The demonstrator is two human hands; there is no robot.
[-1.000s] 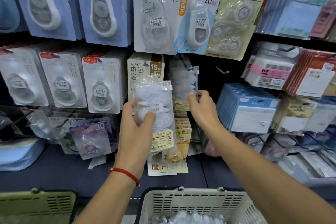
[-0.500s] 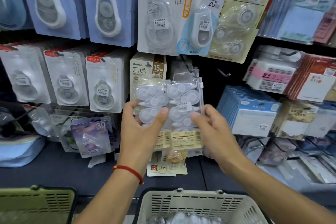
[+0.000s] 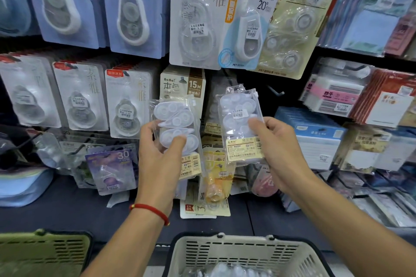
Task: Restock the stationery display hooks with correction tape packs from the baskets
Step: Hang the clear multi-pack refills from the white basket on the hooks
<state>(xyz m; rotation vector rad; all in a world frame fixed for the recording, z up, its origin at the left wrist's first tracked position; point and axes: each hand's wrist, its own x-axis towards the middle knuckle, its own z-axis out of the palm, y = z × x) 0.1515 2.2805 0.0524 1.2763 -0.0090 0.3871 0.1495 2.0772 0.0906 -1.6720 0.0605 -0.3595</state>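
Note:
My left hand grips a clear bag of white correction tapes in front of the display wall, thumb across its front. My right hand holds a second, similar correction tape pack upright a little to the right, thumb on its face above the yellow label. The two packs are apart, side by side. A bare metal display hook sticks out just right of the right pack. Below, a beige basket holds more white tape packs.
Hanging carded correction tapes fill the wall left and above. Notepads and sticky notes hang at the right. A green basket sits at the lower left. Loose packs lie on the dark shelf under my hands.
My right hand has drawn one pack away from the display and moved it right and down. The packs, side by side and touching half a second ago, are now separated. The view has shifted slightly.

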